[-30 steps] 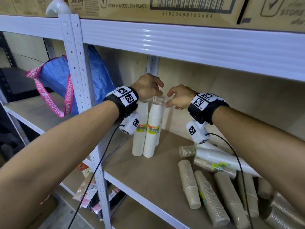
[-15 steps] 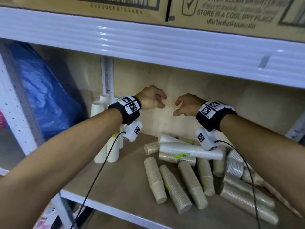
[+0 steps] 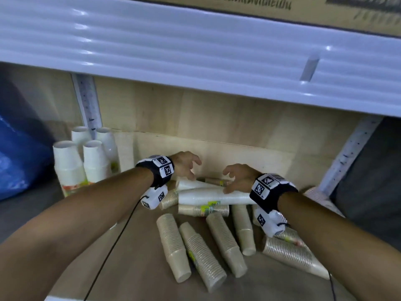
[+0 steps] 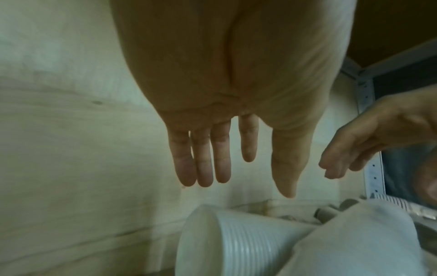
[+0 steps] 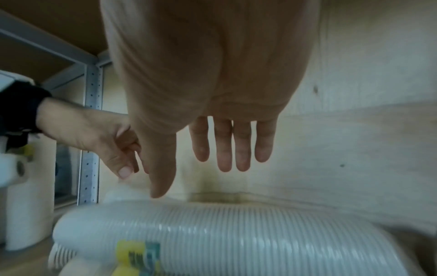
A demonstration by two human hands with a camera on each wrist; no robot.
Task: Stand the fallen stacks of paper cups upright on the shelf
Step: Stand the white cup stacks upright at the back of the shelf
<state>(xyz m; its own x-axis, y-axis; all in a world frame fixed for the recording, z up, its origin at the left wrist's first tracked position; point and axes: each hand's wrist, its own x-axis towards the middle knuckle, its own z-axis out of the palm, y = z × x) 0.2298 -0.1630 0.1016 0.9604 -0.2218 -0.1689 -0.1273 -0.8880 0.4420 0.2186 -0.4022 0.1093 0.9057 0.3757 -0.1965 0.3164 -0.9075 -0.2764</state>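
White ribbed paper cups, nested into a long white stack (image 3: 217,195), lay on its side across the brown fallen stacks (image 3: 201,246) on the shelf (image 3: 134,257), right of four upright stacks (image 3: 86,159). Left hand (image 3: 184,165) and right hand (image 3: 238,177) hovered above it, fingers spread, holding nothing. Recommended: grip near both ends and keep the stack compressed while raising it, lest cups separate.

Glossy ribbed white metal shelf beam (image 3: 195,51), matt wooden shelf board (image 3: 134,257), ridged white paper cup stack (image 3: 212,195)
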